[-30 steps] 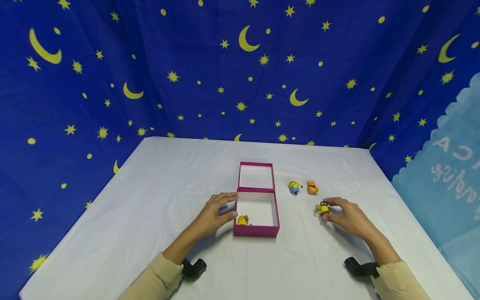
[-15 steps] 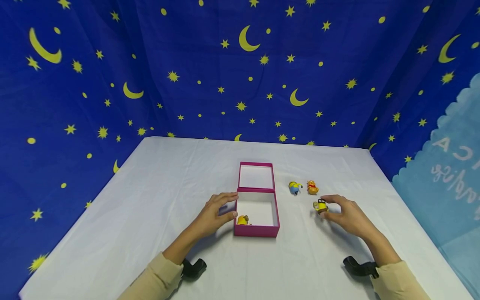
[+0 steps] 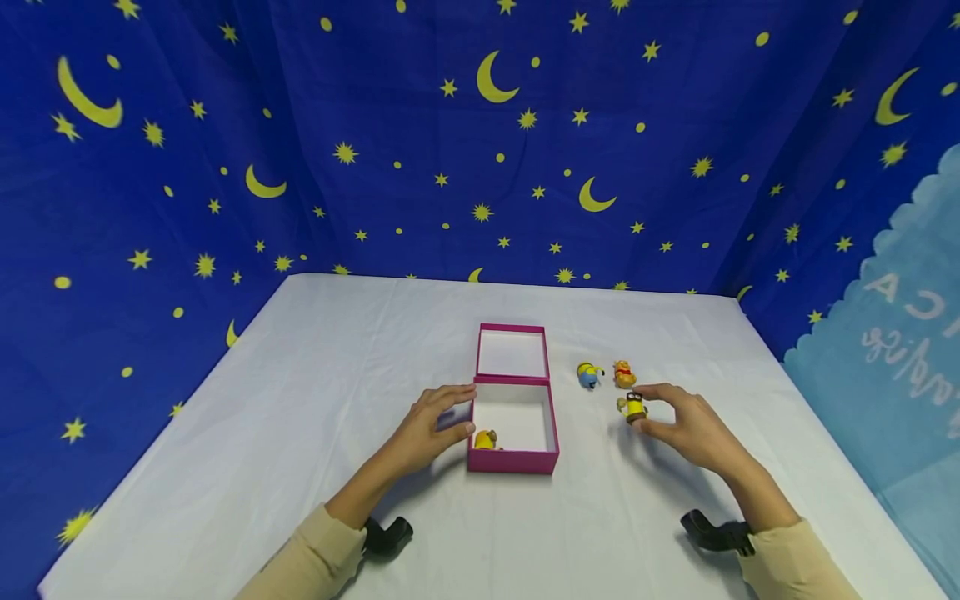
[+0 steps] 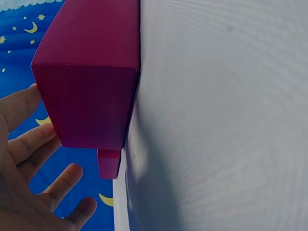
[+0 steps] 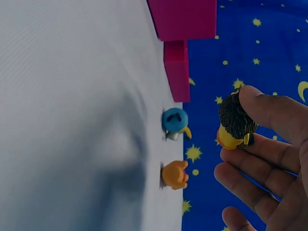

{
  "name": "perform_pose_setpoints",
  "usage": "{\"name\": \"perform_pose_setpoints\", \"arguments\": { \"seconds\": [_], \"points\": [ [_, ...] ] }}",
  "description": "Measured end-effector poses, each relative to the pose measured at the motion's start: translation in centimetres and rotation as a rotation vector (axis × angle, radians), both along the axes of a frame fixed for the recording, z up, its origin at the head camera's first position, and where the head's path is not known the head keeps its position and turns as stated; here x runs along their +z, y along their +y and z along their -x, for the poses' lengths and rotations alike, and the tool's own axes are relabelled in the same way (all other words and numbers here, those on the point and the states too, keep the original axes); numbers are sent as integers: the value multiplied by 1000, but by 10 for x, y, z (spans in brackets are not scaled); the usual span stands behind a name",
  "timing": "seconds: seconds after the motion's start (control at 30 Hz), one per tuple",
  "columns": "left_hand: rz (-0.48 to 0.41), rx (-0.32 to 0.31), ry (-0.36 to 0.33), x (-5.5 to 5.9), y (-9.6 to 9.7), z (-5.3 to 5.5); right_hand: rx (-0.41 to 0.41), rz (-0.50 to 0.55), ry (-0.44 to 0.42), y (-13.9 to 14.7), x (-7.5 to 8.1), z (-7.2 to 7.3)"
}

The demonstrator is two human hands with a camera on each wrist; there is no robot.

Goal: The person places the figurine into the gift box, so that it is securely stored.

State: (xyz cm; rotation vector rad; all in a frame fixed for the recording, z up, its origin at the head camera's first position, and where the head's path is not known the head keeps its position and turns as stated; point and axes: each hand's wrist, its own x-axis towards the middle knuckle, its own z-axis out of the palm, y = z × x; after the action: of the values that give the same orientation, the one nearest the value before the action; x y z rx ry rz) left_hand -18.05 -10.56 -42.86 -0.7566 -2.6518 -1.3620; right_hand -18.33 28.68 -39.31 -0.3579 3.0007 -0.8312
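A yellow toy figure with goggles and a brown lower part (image 3: 635,407) is pinched between the thumb and fingers of my right hand (image 3: 690,427), raised off the table to the right of the box. In the right wrist view the dark, rough underside of the figure (image 5: 237,118) shows at the thumb tip. My left hand (image 3: 429,427) has its fingertips at the left rim of a pink box (image 3: 513,462), its fingers loosely extended. Inside the box's near left corner lies another yellow figure (image 3: 486,440), partly hidden by the front wall.
Behind the box its white-lined lid (image 3: 513,353) lies open. A blue-and-yellow figure (image 3: 589,376) and an orange bear figure in a red top (image 3: 624,374) are on the white tablecloth (image 3: 360,350) to the right. A blue star-patterned curtain (image 3: 420,117) rises behind the table.
My right hand has carried the yellow figure left and slightly upward, nearer the box and the bear. The left hand and the box stay where they were.
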Motion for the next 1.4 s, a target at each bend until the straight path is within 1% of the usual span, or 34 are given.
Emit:
{"name": "perform_pose_setpoints", "arguments": {
  "seconds": [0.4, 0.67, 0.87, 1.17, 1.4],
  "points": [
    [-3, 0, -4, 0, 0, 0, 40, 11, 55, -16, 12, -5],
    [-1, -2, -6, -1, 0, 1, 46, 30, 79, -27, 17, -8],
    [-2, -4, -6, 0, 0, 0, 53, 38, 89, -36, 19, -9],
    [-1, -2, 1, -1, 0, 0, 65, 66, 117, -51, 17, -7],
    [-5, -6, 6, 0, 0, 0, 99, 83, 155, -60, 16, -6]
  ]
}}
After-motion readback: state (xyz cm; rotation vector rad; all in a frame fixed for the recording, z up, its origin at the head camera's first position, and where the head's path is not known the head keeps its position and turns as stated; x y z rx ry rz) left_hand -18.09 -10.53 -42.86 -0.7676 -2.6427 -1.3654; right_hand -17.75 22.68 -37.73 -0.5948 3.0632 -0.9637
